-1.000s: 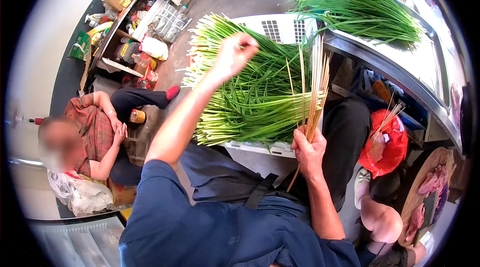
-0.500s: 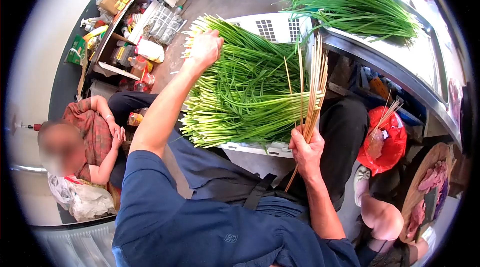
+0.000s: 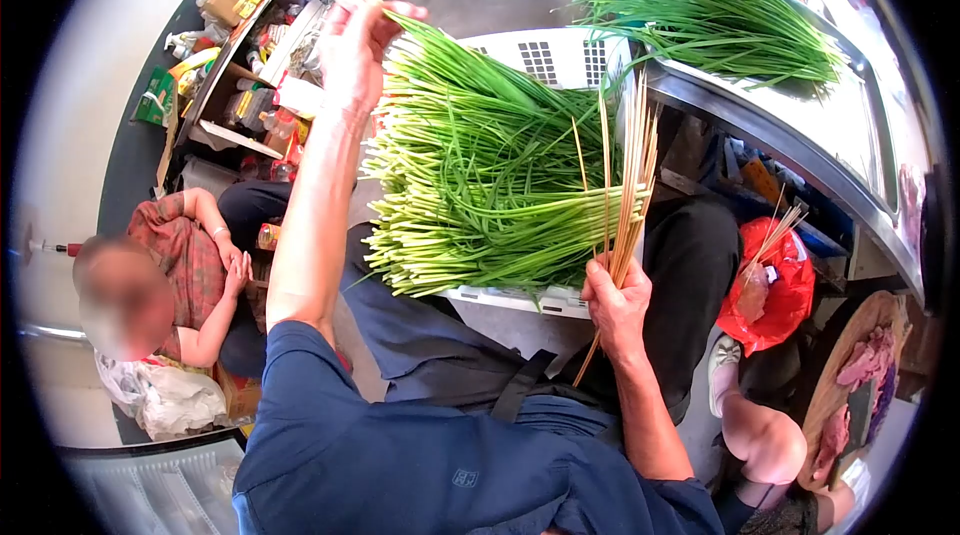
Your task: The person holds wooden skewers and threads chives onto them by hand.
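Note:
A big pile of garlic chives (image 3: 500,165) lies in a white plastic basket (image 3: 560,45) across my lap, pale stem ends to the left. My left hand (image 3: 360,45) is at the pile's far left corner, beside the stem ends, fingers stretched out and holding nothing I can see. Closed around a bundle of long wooden skewers (image 3: 632,175), my right hand (image 3: 617,305) is at the basket's near right corner. The skewers point up and away, fanning slightly, and one threads past the chive leaves on the right.
More chives (image 3: 710,20) lie on the metal-edged counter (image 3: 760,115) at upper right. Below it hangs a red bag (image 3: 765,285) with skewers in it. A round board (image 3: 850,365) holds meat. A person (image 3: 190,275) sits at left, near cluttered shelves (image 3: 240,85).
My left hand has moved up and left from on top of the chives to their far corner, and its fingers have opened out. My right hand holds the skewers in nearly the same place.

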Tool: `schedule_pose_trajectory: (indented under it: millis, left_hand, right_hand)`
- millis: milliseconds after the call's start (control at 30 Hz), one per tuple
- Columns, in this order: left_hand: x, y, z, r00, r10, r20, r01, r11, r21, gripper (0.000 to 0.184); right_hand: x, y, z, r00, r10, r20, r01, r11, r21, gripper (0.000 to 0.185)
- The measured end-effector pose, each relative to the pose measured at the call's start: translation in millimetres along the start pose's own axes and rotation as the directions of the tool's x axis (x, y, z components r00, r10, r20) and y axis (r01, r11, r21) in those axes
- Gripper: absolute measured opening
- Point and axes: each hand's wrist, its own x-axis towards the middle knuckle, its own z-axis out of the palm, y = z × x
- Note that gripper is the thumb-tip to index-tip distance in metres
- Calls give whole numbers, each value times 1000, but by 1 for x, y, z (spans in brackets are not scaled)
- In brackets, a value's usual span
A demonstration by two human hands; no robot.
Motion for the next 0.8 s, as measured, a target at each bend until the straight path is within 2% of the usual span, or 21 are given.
schedule_pose_trajectory:
  millis: [33,100,133,167,233,267,300,367,433,467,567,633,700,800]
  left_hand:
    - [-2,16,12,991,132,26,-131,990,-45,8]
    - [0,31,20,974,220,55,-219,975,-32,7]
    - [0,32,22,976,211,56,-208,977,-48,9]
    - [-2,29,29,978,186,90,-183,982,-37,12]
    - [-24,21,53,997,2,74,-1,1000,-13,12]
    - [-31,8,60,990,-37,133,44,998,-54,12]
    - [-42,-1,68,986,-113,126,113,994,6,11]
    - [-58,-32,73,936,-286,204,313,943,-113,10]
    - [-76,-45,82,889,-400,225,426,901,-82,12]
    - [-82,-53,81,847,-439,300,486,868,-101,12]
    - [-93,-66,84,791,-460,404,536,839,-93,17]
    - [-96,-66,87,799,-463,384,531,843,-88,17]
    - [-97,-67,89,801,-499,332,531,847,-8,17]
    - [-100,-66,92,804,-514,299,542,840,-13,16]
  right_hand:
    - [0,1,0,1000,-3,3,3,1000,-3,10]
    - [0,1,1,1000,0,10,0,1000,9,10]
    - [1,1,1,1000,4,13,-4,1000,21,10]
    - [1,1,1,1000,2,15,-3,1000,20,10]
    - [0,0,1,1000,4,25,-5,1000,29,9]
    - [0,0,1,1000,1,23,-2,1000,27,9]
    - [-1,-1,1,999,-7,33,6,1000,30,9]
    - [-2,-1,0,999,-16,33,15,999,30,9]
    - [-3,-2,-1,999,-14,50,13,999,31,9]
    - [-2,1,-2,998,-27,55,25,999,34,10]
    - [-3,-1,-1,998,-18,65,15,999,42,9]
    - [-3,-2,-1,997,-14,73,11,999,47,9]
    - [-3,-2,-1,997,-20,77,16,999,48,9]
    - [-2,-1,-2,996,-18,86,14,999,50,9]
